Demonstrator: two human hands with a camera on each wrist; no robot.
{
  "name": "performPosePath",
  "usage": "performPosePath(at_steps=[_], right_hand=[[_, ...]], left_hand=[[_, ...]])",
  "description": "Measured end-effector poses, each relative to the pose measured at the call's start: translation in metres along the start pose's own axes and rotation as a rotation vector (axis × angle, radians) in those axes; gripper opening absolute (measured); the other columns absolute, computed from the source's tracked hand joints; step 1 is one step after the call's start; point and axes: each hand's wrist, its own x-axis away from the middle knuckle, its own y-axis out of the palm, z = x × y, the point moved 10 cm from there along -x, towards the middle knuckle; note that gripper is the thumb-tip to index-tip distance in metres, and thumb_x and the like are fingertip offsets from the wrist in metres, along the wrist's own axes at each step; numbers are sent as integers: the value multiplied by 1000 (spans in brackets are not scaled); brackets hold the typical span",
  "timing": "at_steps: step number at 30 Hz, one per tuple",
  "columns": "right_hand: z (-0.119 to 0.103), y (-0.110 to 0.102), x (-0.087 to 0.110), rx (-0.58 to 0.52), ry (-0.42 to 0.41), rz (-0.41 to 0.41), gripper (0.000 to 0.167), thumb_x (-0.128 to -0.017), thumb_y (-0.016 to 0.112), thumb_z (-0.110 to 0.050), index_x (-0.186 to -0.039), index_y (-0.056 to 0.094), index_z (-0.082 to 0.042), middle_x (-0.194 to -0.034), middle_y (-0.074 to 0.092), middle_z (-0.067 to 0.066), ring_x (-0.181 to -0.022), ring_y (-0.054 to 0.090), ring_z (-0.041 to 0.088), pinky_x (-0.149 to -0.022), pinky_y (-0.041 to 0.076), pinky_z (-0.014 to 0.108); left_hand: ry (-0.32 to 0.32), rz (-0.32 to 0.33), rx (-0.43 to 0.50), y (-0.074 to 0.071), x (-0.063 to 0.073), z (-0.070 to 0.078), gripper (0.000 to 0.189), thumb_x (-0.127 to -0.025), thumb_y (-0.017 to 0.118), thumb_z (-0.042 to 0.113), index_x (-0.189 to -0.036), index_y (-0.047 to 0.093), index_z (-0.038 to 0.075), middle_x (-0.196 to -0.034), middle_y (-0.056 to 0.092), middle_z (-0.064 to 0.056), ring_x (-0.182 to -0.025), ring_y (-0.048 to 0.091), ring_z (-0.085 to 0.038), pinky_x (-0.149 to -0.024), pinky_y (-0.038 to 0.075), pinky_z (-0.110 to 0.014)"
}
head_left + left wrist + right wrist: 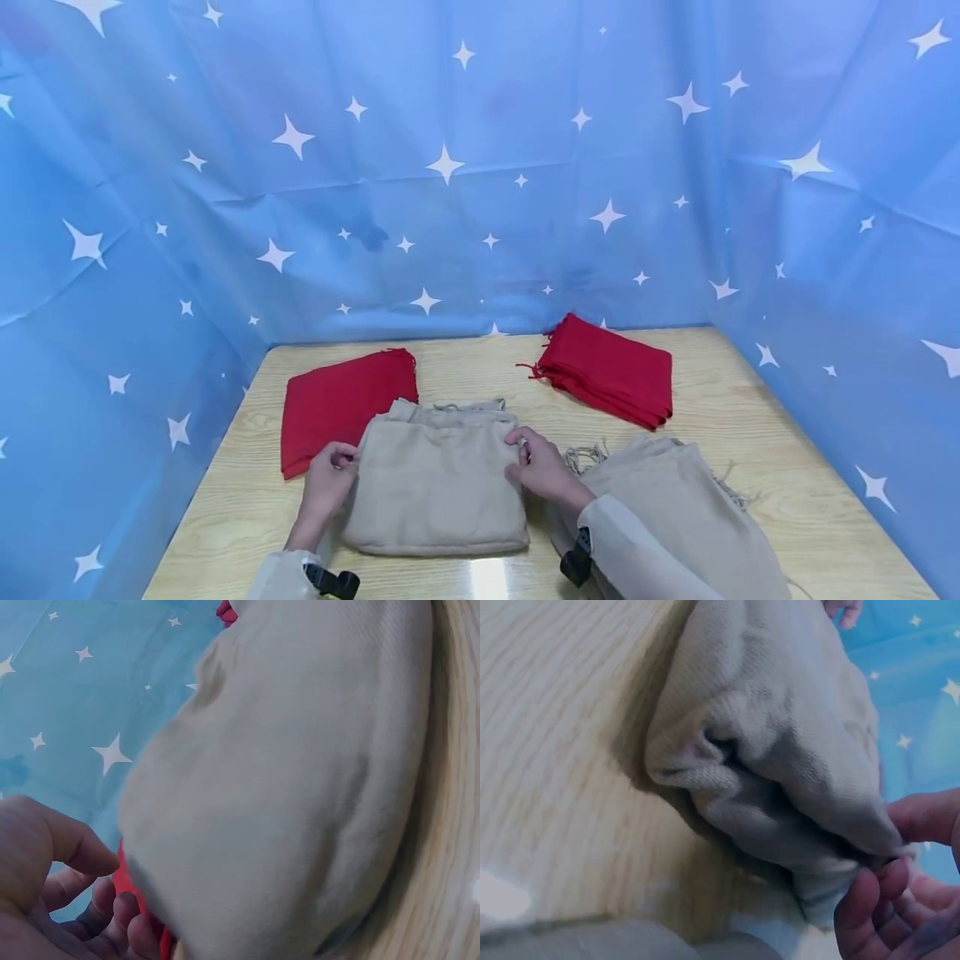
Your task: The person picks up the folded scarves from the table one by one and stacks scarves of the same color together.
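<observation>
Pale sleeves point(641, 550) are nearest, and past them a huge blue curtain point(495, 208) with stars hangs behind a wood table point(232, 517). A beige cloth point(682, 492) lies partly behind the right sleeve. The folded beige cloth point(438, 492) is at the table's near side, between the left hand point(327, 482) and the right hand point(546, 471), and its long way seems to run from one to the other. One red cloth point(337, 400) is back left, another red cloth point(611, 367) back right. The right hand pinches its edge of the folded cloth; the left is about as near, fingers bent, but I can't tell if they hold any. I count two beige cloths, two red ones, two hands, two little black wrist cameras point(577, 565).
</observation>
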Motion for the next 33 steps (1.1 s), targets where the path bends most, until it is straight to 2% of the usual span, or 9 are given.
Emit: performPosePath(at_steps=[6, 12, 19, 29, 33], right_hand=[[-1, -13, -1, 19, -33, 21, 21, -74, 61, 2, -94, 63, -2, -66, 46, -3, -58, 42, 7, -54, 35, 21], [-2, -20, 1, 34, -45, 7, 16, -77, 63, -2, -93, 63, -1, -63, 50, -2, -54, 44, 6, -51, 37, 21], [5, -32, 2, 48, 1, 23, 18, -78, 63, -4, -96, 62, 0, -65, 52, 0, -55, 44, 9, -51, 37, 24], [10, -42, 0, 61, 42, 21, 18, -81, 65, -6, -98, 61, 0, -68, 53, 1, -58, 45, 11, -53, 38, 25], [15, -50, 3, 87, 79, 33, 16, -83, 64, -7, -98, 61, -2, -69, 53, 1, -59, 46, 11, -54, 38, 26]], left_hand=[[9, -2, -6, -1, 1, 7, 15, -87, 54, 1, -98, 61, -5, -85, 59, -12, -75, 50, -14, -64, 41, -23], [26, -24, -14, 5, 3, 16, 16, -87, 52, 2, -99, 62, -3, -86, 60, -12, -79, 51, -16, -66, 42, -25], [46, -40, -17, 12, 3, 25, 17, -87, 50, 3, -99, 62, -2, -89, 61, -13, -77, 50, -17, -67, 40, -26], [62, -22, -3, 2, 1, 35, 17, -88, 50, 0, -99, 62, -3, -96, 63, -18, -86, 54, -23, -74, 43, -29], [60, -37, 18, 5, 1, 38, 18, -87, 49, 0, -99, 63, -3, -93, 62, -16, -83, 53, -19, -72, 43, -27]])
